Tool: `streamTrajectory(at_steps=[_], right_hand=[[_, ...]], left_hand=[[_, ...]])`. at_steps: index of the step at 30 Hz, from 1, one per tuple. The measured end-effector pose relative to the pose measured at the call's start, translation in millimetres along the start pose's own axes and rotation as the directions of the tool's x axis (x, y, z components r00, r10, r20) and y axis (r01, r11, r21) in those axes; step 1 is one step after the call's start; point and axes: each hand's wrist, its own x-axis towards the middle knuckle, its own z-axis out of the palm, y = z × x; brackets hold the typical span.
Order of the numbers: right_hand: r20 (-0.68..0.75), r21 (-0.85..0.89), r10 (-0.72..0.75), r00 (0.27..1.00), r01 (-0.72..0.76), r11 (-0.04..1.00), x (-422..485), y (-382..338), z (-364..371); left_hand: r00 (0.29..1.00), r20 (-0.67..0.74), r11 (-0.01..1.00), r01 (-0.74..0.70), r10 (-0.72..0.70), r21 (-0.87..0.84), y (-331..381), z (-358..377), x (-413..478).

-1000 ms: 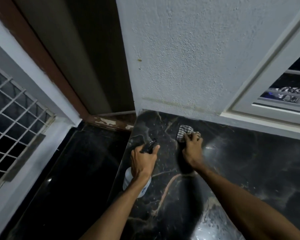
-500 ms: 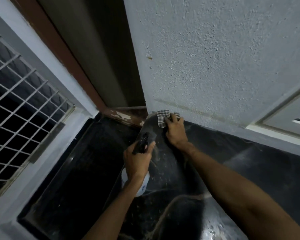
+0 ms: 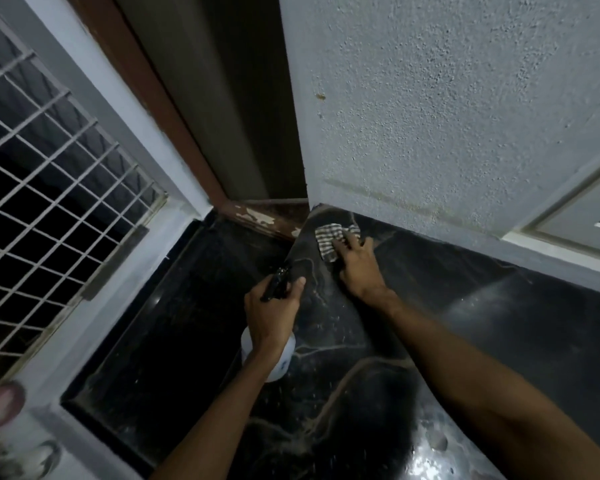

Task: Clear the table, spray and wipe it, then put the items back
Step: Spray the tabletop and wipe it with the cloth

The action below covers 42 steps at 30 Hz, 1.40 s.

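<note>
The table is a black marble slab [image 3: 499,323] with pale veins, set against a rough white wall. My right hand [image 3: 359,268] presses a checked cloth [image 3: 329,239] flat on the slab's far left corner, right by the wall. My left hand [image 3: 272,315] grips a white spray bottle [image 3: 281,363] with a black trigger head [image 3: 278,284], held above the slab's left edge. The slab near me looks wet and shiny. No other items lie on the visible part of the slab.
A dark floor [image 3: 146,341] drops away left of the slab. A white-framed window with a metal grille [image 3: 49,188] stands at the far left. A brown door frame [image 3: 160,109] and a dark gap sit behind the corner. A white window frame [image 3: 568,216] is at the right.
My right hand has slid the cloth along the slab toward the far left corner by the wall. My view has turned left. The left hand keeps holding the bottle.
</note>
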Motion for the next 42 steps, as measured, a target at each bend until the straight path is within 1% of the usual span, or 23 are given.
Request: streamTrajectory(at_steps=[1,4,5,7,9,10,14,17,18,19,21,23,24,27,29,31,32,35,36,38,40,41,42], right_hand=[[0.003,-0.024,0.005,1.000,-0.005,1.000,-10.9,-9.3,1.7],[0.107,-0.079,-0.300,0.948,0.309,0.948,-60.6,-34.9,16.3],[0.107,-0.081,-0.329,0.938,0.338,0.938,-76.2,-33.5,17.5],[0.010,-0.046,-0.111,0.994,0.111,0.993,-90.9,-18.9,15.1],[-0.071,-0.035,0.199,0.977,-0.202,0.979,-106.5,-13.3,13.8],[-0.081,-0.079,0.237,0.968,-0.243,0.967,-118.5,-19.1,15.9],[-0.051,-0.123,0.103,0.993,-0.109,0.986,-158.2,-21.8,21.0],[-0.106,0.056,0.409,0.906,-0.405,0.912,-150.6,-29.8,17.7],[-0.095,0.068,0.434,0.896,-0.429,0.901,-148.6,-42.4,19.0],[-0.075,0.035,0.362,0.929,-0.360,0.932,-148.5,-62.1,25.7],[0.010,-0.076,0.061,0.998,-0.060,0.995,-154.0,-95.8,43.8],[0.084,-0.109,-0.155,0.984,0.164,0.980,-147.2,-107.8,47.7],[0.083,-0.115,-0.137,0.987,0.146,0.983,-136.5,-110.3,46.5],[0.005,-0.068,0.185,0.983,-0.184,0.981,-111.6,-122.9,40.9],[0.081,-0.123,0.024,0.996,-0.014,0.992,-123.2,-149.3,56.4],[0.183,-0.133,-0.240,0.953,0.266,0.955,-150.9,-166.2,70.3],[0.196,-0.118,-0.276,0.941,0.302,0.946,-157.1,-164.5,69.7],[0.073,-0.049,0.057,0.996,-0.054,0.997,-163.4,-165.4,68.9],[0.058,-0.064,0.083,0.995,-0.080,0.995,-174.6,-176.5,75.0],[0.140,-0.087,-0.163,0.977,0.176,0.981,-209.2,-203.3,94.0],[0.221,-0.067,-0.420,0.880,0.443,0.894,-238.0,-207.2,98.7],[0.215,-0.060,-0.426,0.878,0.448,0.892,-241.2,-201.4,94.2],[0.167,-0.045,-0.320,0.933,0.331,0.943,-238.9,-193.9,89.8]], left_hand=[[1.000,0.005,1.000,-0.006,0.006,0.003,-2.9,-5.0,-5.3],[0.997,0.027,0.996,-0.069,0.068,0.055,-12.7,-21.5,-22.3],[0.996,0.040,0.994,-0.086,0.084,0.070,-18.0,-28.7,-28.7],[0.997,0.051,0.996,-0.067,0.064,0.062,-26.1,-40.0,-37.8],[0.998,0.050,0.999,-0.040,0.038,0.033,-37.7,-56.0,-48.8],[0.998,0.048,0.999,-0.037,0.036,0.024,-44.7,-66.5,-56.4],[0.997,0.068,0.998,0.045,-0.048,0.035,-62.5,-93.6,-80.8],[0.993,0.108,0.999,0.053,-0.054,0.014,-77.1,-109.2,-89.0],[0.992,0.111,0.998,0.055,-0.057,0.015,-79.4,-113.2,-91.6],[0.992,0.107,0.998,0.059,-0.062,0.022,-83.1,-119.3,-94.0],[0.994,0.089,0.998,0.061,-0.063,0.026,-90.8,-128.0,-97.5],[0.997,0.054,0.998,0.054,-0.055,0.021,-97.2,-134.5,-98.6],[0.998,0.037,0.999,0.051,-0.052,0.017,-100.8,-138.9,-98.7],[1.000,0.024,1.000,0.015,-0.015,-0.001,-107.1,-150.3,-99.2],[1.000,0.011,1.000,-0.016,0.016,-0.020,-111.0,-156.6,-102.6],[0.999,-0.011,0.998,-0.050,0.050,-0.040,-111.5,-164.4,-107.1],[0.998,-0.019,0.998,-0.054,0.054,-0.041,-112.1,-167.0,-108.4],[0.999,-0.044,0.999,-0.022,0.020,-0.030,-119.0,-175.1,-117.8],[0.998,-0.060,0.999,-0.020,0.019,-0.024,-121.4,-177.9,-121.5],[0.995,-0.099,0.999,-0.034,0.033,-0.010,-124.3,-184.8,-132.4],[0.992,-0.119,0.999,-0.046,0.046,0.001,-126.2,-189.9,-145.5],[0.992,-0.118,0.999,-0.045,0.046,0.013,-128.0,-191.1,-151.1],[0.992,-0.117,0.999,-0.038,0.041,0.026,-130.6,-191.6,-156.6]])
